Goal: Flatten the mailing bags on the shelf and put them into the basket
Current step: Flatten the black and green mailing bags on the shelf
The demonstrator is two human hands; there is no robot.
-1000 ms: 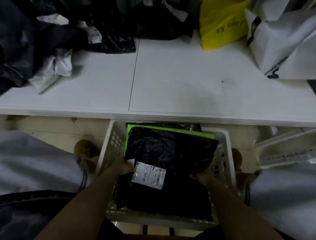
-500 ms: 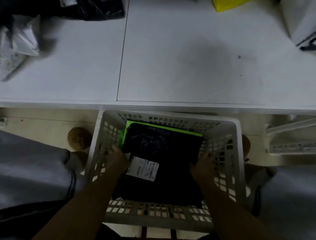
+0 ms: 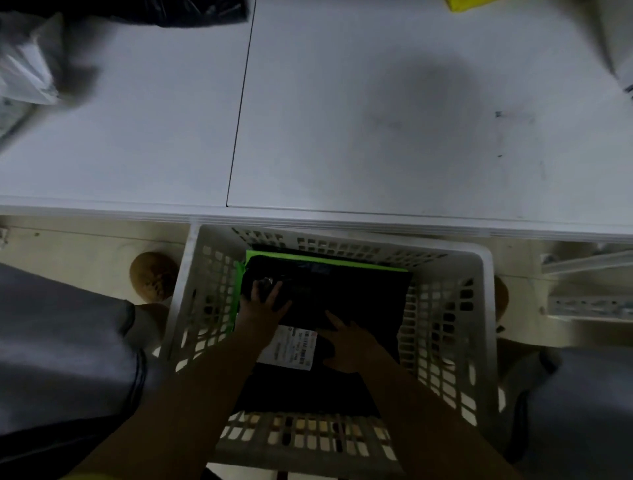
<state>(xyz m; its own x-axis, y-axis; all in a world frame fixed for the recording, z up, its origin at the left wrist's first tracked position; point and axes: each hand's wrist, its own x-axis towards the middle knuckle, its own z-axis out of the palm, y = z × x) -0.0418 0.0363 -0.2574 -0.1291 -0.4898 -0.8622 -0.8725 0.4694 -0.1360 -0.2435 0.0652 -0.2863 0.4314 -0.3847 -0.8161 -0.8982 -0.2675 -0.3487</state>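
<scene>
Dim room w/ a pale floor (image 3: pixel 68 246) below the shelf edge. Nearest the camera, grey trouser legs (image 3: pixel 61 342) sit either side of a white slotted basket (image 3: pixel 452 342) on the floor, both forearms reaching down into it.

Inside, a black bag (image 3: pixel 359 301) lies flat on top of the stack, its white label (image 3: pixel 291 349) facing up near the wrists. Left hand (image 3: pixel 263 305) rests on the bag's left part, fingers spread and pretty straight, pressing on the plastic; not gripping anything. Right hand (image 3: pixel 349 346) lies on the bag just right of the label, index finger stretched fwd, other fingers look loosely bent but too dark to be sure; no grasp visible. A green bag (image 3: pixel 308 258) sits underneath, only its far and left edges showing.

A brown round thing (image 3: pixel 152 275) sits on the floor just left of the basket.

Farther out, the white shelf (image 3: pixel 342 120) runs across, w/ a seam down its left-centre. Blurred at its far edge: white bags (image 3: pixel 24 75) far left, a dark bag (image 3: pixel 191 13) top left, a yellow scrap (image 3: pixel 466 4) at top.
</scene>
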